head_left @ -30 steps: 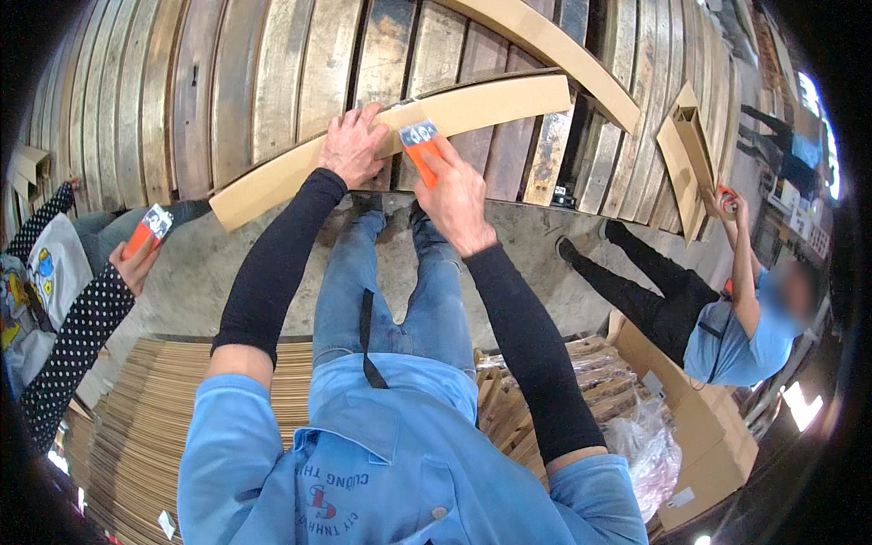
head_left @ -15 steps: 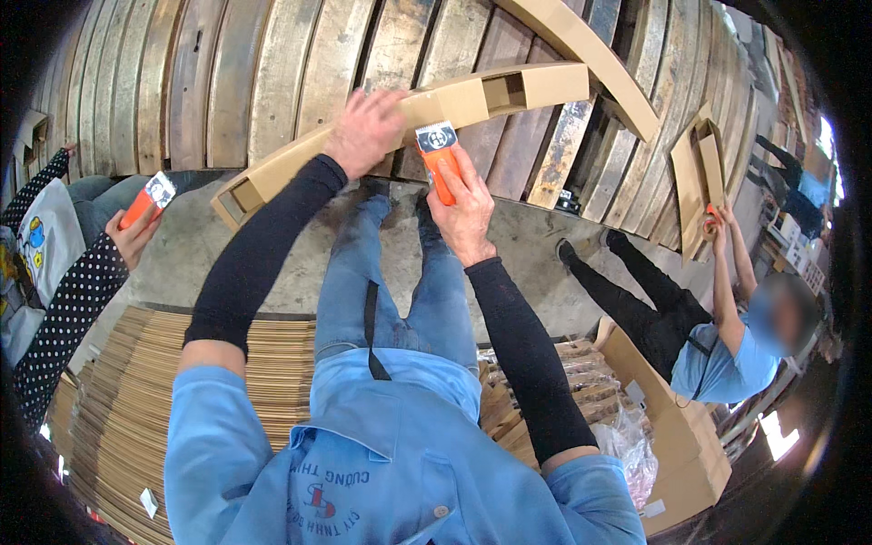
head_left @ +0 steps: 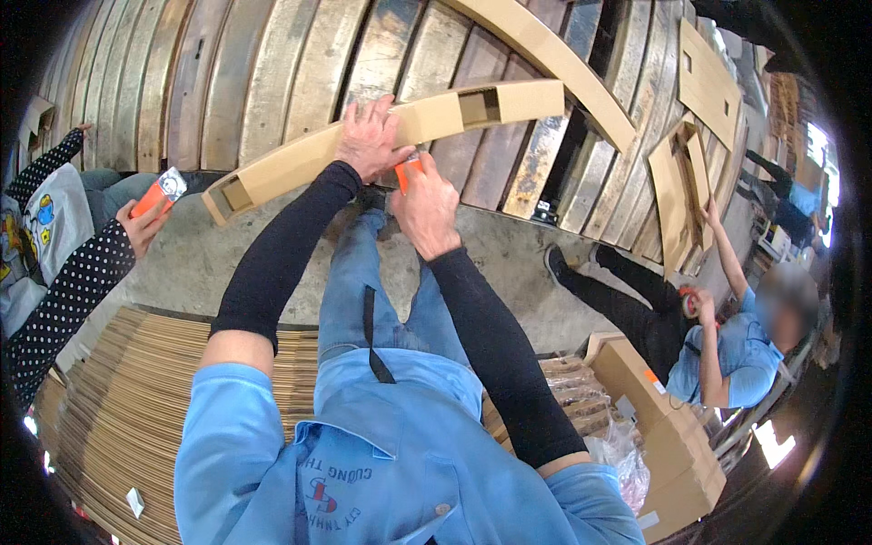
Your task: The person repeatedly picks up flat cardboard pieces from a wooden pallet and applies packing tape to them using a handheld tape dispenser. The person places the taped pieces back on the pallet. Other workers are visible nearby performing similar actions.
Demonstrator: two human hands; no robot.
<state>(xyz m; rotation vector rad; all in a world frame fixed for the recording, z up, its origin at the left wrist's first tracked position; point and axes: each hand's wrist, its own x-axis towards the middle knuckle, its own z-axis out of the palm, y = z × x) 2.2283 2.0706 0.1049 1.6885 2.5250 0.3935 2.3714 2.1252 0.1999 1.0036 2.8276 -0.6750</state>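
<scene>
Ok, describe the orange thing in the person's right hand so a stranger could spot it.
Start at the long cardboard box held across the wooden slats. Below its middle, the right hand grips a small orange tool against it. A co-worker's similar orange tool has a pale tip showing.

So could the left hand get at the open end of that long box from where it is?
Probably yes: the left hand already grips the long box mid-length, and nothing blocks the way to its open end.
</scene>
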